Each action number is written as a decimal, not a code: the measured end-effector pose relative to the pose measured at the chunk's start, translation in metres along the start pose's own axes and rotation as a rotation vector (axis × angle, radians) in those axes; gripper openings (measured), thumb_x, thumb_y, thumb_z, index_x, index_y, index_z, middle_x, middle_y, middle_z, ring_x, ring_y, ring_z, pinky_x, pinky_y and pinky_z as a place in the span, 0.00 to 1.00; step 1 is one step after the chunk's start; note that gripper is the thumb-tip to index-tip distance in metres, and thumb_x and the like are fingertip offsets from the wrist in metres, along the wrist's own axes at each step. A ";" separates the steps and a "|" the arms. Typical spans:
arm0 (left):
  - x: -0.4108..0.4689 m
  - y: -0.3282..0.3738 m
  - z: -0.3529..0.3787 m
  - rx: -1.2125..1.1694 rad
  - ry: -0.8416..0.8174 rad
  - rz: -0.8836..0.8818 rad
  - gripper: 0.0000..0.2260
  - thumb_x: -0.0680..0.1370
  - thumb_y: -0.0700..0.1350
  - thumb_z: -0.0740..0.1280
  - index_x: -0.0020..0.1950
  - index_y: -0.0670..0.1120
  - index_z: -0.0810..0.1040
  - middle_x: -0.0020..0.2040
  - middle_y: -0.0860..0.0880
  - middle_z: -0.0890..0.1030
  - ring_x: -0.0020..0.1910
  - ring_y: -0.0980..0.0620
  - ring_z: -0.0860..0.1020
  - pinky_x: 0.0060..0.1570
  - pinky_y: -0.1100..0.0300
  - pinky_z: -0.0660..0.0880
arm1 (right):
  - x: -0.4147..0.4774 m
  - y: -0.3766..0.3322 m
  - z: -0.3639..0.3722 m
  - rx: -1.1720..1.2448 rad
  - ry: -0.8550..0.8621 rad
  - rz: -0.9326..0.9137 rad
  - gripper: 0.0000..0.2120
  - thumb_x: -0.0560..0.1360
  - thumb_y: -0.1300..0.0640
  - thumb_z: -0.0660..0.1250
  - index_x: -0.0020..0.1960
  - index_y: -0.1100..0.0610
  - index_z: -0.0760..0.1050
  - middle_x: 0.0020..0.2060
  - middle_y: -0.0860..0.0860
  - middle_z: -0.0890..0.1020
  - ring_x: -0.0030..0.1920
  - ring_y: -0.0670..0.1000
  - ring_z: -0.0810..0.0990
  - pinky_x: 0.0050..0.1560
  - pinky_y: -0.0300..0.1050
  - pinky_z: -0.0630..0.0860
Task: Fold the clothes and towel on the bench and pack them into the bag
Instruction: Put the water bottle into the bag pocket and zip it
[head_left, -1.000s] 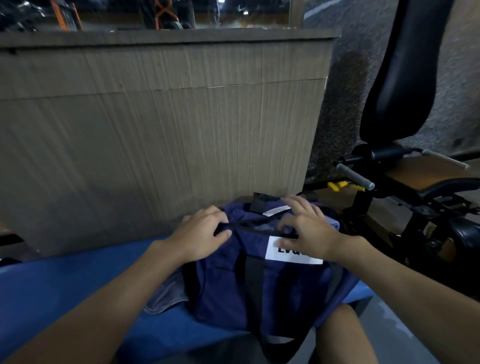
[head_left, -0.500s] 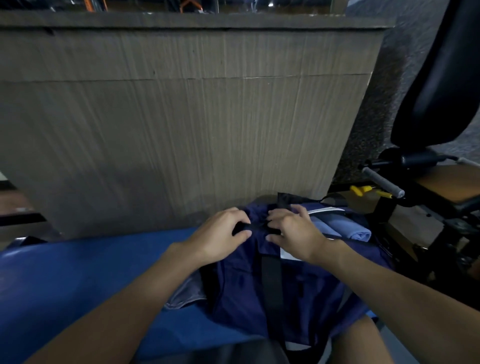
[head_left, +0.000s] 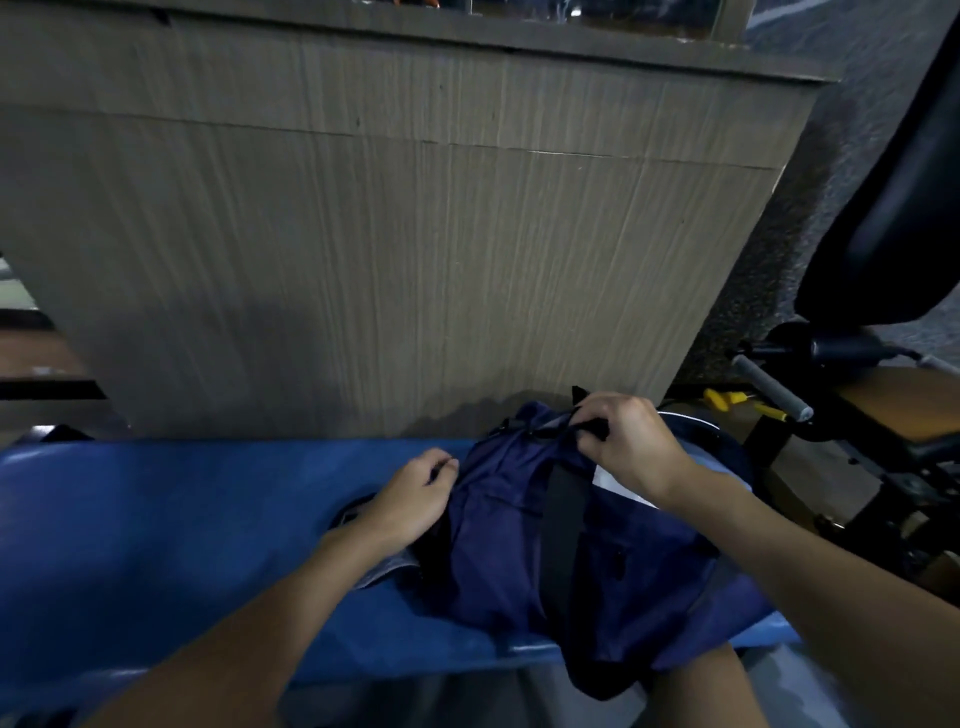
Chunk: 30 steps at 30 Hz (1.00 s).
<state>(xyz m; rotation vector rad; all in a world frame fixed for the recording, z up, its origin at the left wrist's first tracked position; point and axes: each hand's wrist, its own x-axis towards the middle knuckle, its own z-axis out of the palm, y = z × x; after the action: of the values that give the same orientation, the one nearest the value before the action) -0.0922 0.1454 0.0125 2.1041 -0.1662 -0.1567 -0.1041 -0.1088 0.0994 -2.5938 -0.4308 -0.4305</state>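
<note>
Head view: one blue bench (head_left: 156, 545) runs across the frame; its far edge lies against a wood-grain panel (head_left: 389, 234), its near edge crosses the bottom, and a long stretch of blue padding shows to the left of the hands. One navy bag (head_left: 498, 551) sits on the right part of the bench, close to the panel at its top; its lower part hangs over the bench's near edge beside the person's leg (head_left: 696, 691). One wide black band (head_left: 561, 519) runs down the bag's front; one white label (head_left: 615, 480) shows just below the right wrist. Two hands are on the bag, apart from each other; the left hand (head_left: 415, 499) has its fingers curled and its fingertips pinch the bag's left upper edge; the right hand (head_left: 628, 447) is clamped round a narrow black tab (head_left: 592, 427) at the bag's top rim. One grey cloth (head_left: 384, 569) pokes out from under the bag's left side, below the left wrist. To the right, close beside the bench end, stands one exercise machine with a black pad (head_left: 893, 218); one grey-gripped bar (head_left: 769, 384) juts toward the bag, and two small yellow pieces (head_left: 727, 399) lie behind it.
</note>
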 end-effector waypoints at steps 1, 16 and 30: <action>-0.001 -0.002 0.002 -0.024 -0.025 -0.024 0.11 0.85 0.52 0.56 0.51 0.50 0.77 0.49 0.49 0.81 0.50 0.51 0.79 0.55 0.56 0.74 | -0.002 0.000 0.001 0.016 -0.011 0.010 0.07 0.71 0.69 0.68 0.45 0.62 0.83 0.44 0.51 0.82 0.45 0.50 0.79 0.46 0.35 0.69; -0.025 -0.021 0.004 -0.226 -0.233 -0.133 0.24 0.84 0.60 0.52 0.78 0.54 0.63 0.72 0.61 0.65 0.70 0.62 0.62 0.68 0.64 0.58 | -0.017 -0.017 -0.008 0.009 0.072 0.012 0.05 0.71 0.70 0.71 0.44 0.62 0.82 0.41 0.48 0.79 0.44 0.48 0.78 0.45 0.23 0.68; -0.040 -0.027 0.008 -0.267 -0.194 -0.005 0.16 0.75 0.68 0.63 0.59 0.64 0.74 0.59 0.64 0.76 0.60 0.67 0.73 0.64 0.62 0.70 | -0.010 -0.024 -0.011 -0.002 0.125 0.034 0.06 0.72 0.69 0.70 0.45 0.60 0.82 0.42 0.46 0.80 0.45 0.47 0.79 0.46 0.22 0.68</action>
<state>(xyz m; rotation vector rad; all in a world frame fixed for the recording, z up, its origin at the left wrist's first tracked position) -0.1313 0.1592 -0.0129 1.8223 -0.2417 -0.3666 -0.1248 -0.0967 0.1142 -2.5550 -0.3431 -0.5772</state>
